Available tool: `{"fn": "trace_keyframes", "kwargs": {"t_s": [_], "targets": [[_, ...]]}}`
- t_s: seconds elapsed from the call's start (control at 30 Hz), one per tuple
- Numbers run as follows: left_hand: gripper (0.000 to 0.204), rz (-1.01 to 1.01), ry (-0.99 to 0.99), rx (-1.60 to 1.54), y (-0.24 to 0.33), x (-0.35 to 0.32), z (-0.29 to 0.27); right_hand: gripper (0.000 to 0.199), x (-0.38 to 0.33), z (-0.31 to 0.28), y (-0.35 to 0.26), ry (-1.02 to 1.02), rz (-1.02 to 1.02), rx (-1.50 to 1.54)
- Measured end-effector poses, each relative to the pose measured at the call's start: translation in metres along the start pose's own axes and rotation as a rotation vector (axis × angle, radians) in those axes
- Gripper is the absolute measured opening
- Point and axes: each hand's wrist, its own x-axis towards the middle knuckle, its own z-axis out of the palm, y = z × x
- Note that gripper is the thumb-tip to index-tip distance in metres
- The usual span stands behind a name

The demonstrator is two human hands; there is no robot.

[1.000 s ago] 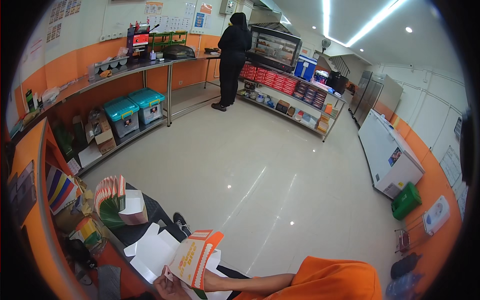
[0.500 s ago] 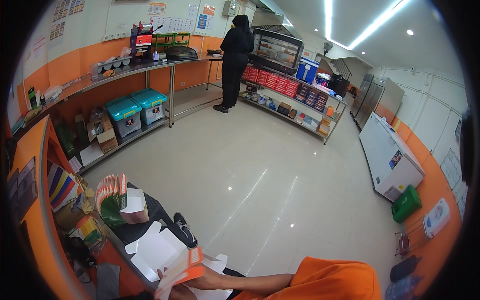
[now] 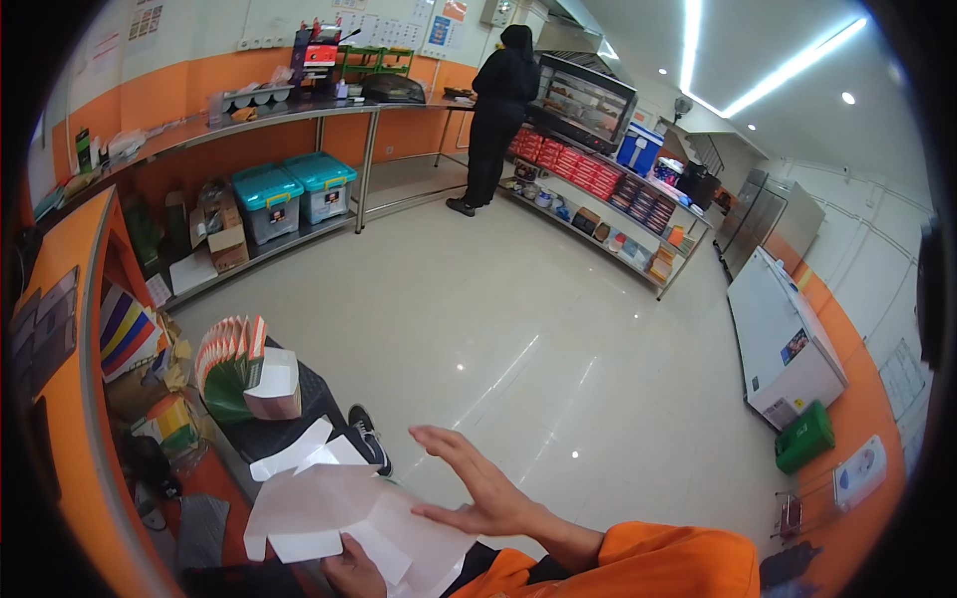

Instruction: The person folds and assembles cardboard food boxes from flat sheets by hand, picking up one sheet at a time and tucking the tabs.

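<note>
Orange-and-white walls [image 3: 179, 90] surround a pale, shiny tiled floor [image 3: 518, 289], with a long metal worktop [image 3: 184, 138] along the left side. Two teal-lidded bins [image 3: 267, 214] stand on the shelf below it. At the back, a person in black [image 3: 495, 120] faces away from the camera, beside a glass display case [image 3: 586, 100]. Red boxes [image 3: 588, 174] line the shelf underneath. On the right, a white chest freezer [image 3: 783, 344] stands near a green bin [image 3: 803, 439].

Low in the view, an unfolded card sheet [image 3: 324, 498], pale side up, lies spread in front of the wearer, its flaps angled in several directions. The left hand [image 3: 356, 575] has its grip closed on the sheet's near edge, the thumb showing on top. The right hand [image 3: 488, 498] is raised at the sheet's right side, its grip wide open with thumb and fingers well apart, holding nothing; whether the thumb touches the card I cannot tell. Another white card piece [image 3: 299, 450] shows beyond the sheet, partly covered by it. Farther off, a fanned stack of cartons [image 3: 227, 371] and an open white box [image 3: 275, 384] sit side by side on a black surface [image 3: 304, 419], near a dark shoe [image 3: 371, 439].
</note>
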Motion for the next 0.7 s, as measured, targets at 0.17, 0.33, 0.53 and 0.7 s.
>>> {"fn": "trace_keyframes", "kwargs": {"t_s": [0.17,0.33,0.53,0.7], "targets": [[0.046,-0.183,-0.317,-0.529,0.049,0.020,-0.024,0.051,-0.004,0.019,0.031,-0.176,0.418,0.178],[0.078,-0.168,-0.518,-0.981,0.049,0.025,-0.038,0.020,-0.014,0.024,0.037,-0.143,0.619,0.214],[0.076,-0.374,-0.489,-1.431,0.058,0.053,-0.035,0.018,-0.012,0.039,0.028,0.005,0.779,0.349],[0.041,-0.485,-0.420,-1.109,0.060,0.059,-0.033,0.022,-0.022,0.030,0.047,-0.191,0.629,0.298]]}}
